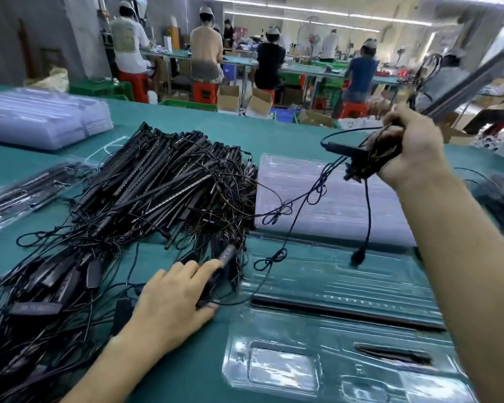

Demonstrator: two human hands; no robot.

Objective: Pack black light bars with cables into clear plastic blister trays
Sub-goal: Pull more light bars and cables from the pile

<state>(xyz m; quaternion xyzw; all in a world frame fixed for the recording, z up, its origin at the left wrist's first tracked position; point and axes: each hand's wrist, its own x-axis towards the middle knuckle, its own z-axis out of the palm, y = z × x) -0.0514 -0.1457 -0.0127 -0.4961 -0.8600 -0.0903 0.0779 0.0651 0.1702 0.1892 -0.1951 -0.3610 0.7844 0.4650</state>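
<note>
Open blister tray (288, 370); right hand (413, 152) grips light bars (460, 82), left hand (169, 303) touches controller (227, 254)

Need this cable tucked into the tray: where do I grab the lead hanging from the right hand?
Pinch the lead just above its plug, coming from the left: it hangs free and near-vertical below the right hand, whose forearm blocks the right.

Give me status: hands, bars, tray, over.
Right hand grips light bar bundle, lifted. Left hand rests on controller at pile edge. Blister tray open. Trailing cable runs into pile, may snag.
</note>
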